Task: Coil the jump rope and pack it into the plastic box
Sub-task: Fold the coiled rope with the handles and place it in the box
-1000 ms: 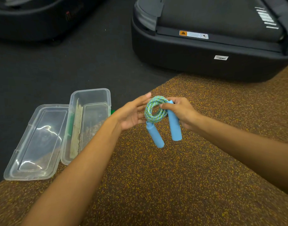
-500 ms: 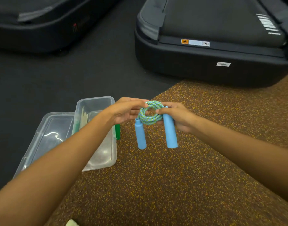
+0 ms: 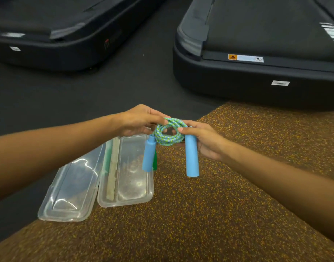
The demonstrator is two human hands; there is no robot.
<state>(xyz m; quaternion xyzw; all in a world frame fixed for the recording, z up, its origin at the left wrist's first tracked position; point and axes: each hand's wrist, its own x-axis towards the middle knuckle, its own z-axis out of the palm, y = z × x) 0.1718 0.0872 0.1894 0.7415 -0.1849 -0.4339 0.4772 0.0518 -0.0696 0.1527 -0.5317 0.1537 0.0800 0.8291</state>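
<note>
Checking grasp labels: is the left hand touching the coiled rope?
Touching. The head view shows the left hand's fingertips pinching the top of the coiled rope.

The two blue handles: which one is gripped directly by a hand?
The longer-looking handle on the right, which the right hand clasps at its top. The other handle hangs free from the coiled rope, over the open plastic box.
</note>
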